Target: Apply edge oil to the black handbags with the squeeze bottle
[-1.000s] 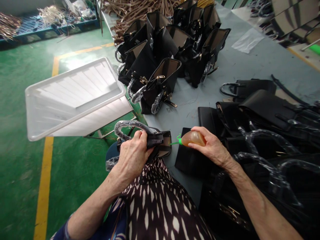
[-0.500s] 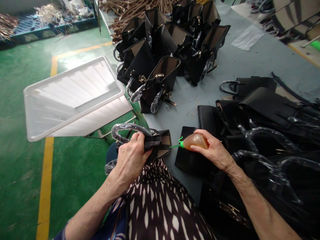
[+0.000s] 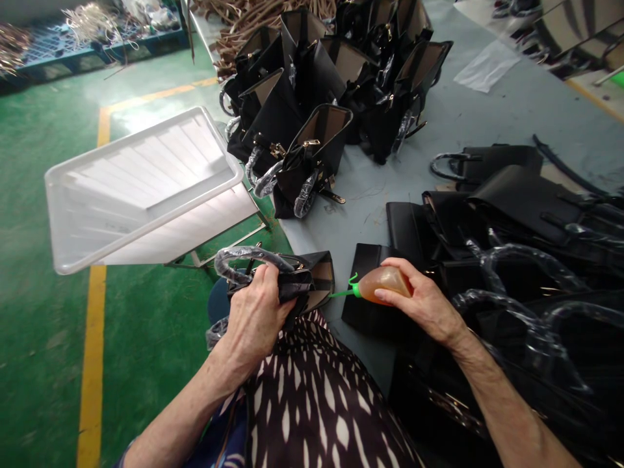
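My left hand [image 3: 258, 305] grips a small black handbag [image 3: 297, 286] above my lap, at the table's near edge. The bag lies on its side with its tan-lined opening facing right, and its handle is wrapped in clear plastic. In my right hand [image 3: 424, 299] is a squeeze bottle [image 3: 385, 285] of amber liquid with a green nozzle. The bottle is held level, and its thin tip points left at the rim of the bag's opening. Whether the tip touches the rim, I cannot tell.
Several black handbags [image 3: 312, 136] stand at the back of the grey table [image 3: 370, 188]. More black bags [image 3: 517, 195] and panels are piled at right. A white plastic tray [image 3: 146, 188] sits to the left over green floor. Tan straps [image 3: 268, 13] lie at the far edge.
The bottle's tip has dropped slightly along the rim of the bag's opening. My left hand keeps its hold, and the bag has shifted only a little.
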{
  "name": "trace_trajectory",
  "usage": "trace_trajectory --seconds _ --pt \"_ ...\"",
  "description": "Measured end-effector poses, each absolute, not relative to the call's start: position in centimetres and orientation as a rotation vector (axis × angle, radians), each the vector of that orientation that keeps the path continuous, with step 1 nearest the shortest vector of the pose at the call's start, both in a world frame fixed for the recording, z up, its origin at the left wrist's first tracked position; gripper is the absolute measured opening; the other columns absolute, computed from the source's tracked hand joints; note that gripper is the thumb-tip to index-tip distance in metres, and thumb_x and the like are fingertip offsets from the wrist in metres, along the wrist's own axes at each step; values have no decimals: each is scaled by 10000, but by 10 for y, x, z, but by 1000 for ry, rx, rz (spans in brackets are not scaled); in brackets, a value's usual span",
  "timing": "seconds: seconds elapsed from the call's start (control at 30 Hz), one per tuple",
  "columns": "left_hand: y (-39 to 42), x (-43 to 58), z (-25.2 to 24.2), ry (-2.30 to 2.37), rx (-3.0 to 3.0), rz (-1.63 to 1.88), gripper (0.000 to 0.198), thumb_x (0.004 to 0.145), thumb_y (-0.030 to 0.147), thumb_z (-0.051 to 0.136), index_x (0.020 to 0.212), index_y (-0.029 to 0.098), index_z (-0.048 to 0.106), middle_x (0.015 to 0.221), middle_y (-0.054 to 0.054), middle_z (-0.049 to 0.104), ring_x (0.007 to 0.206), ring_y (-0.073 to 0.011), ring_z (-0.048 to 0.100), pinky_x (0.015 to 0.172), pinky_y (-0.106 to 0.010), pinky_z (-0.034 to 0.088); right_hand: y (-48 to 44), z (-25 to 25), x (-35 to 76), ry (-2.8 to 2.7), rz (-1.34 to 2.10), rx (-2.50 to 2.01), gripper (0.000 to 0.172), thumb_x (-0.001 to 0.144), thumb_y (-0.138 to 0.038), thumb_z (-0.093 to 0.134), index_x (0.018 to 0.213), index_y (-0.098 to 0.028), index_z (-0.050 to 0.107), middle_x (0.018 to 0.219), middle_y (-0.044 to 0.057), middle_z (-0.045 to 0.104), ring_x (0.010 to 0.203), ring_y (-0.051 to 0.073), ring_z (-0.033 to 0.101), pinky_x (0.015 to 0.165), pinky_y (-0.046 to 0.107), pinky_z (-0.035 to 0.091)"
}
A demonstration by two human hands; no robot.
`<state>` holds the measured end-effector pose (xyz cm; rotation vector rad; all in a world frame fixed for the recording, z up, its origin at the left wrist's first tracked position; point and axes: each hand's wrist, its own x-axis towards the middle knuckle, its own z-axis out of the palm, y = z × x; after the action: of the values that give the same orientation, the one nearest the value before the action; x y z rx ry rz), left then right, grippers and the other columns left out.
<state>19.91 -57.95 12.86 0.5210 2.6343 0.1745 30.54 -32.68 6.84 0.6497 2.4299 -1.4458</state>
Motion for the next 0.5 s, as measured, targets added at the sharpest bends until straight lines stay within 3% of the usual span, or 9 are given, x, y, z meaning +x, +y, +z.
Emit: trace_trajectory --seconds 0.27,0.5 --pt "-581 203 127 2624 510 196 218 854 253 575 1016 161 462 1084 -86 593 905 -252 642 679 -315 477 -328 64 311 2339 -1542 684 449 757 -431 687 1134 -277 501 897 -12 602 758 200 570 706 318 463" --pt "-584 207 125 2568 542 155 303 790 79 531 1072 148 442 1138 -100 558 960 -259 621 730 -336 494 -331 60 321 2288 -1582 740 461 755 -450 691 1144 -287 504 901 -16 610 767 204 576 680 310 465"
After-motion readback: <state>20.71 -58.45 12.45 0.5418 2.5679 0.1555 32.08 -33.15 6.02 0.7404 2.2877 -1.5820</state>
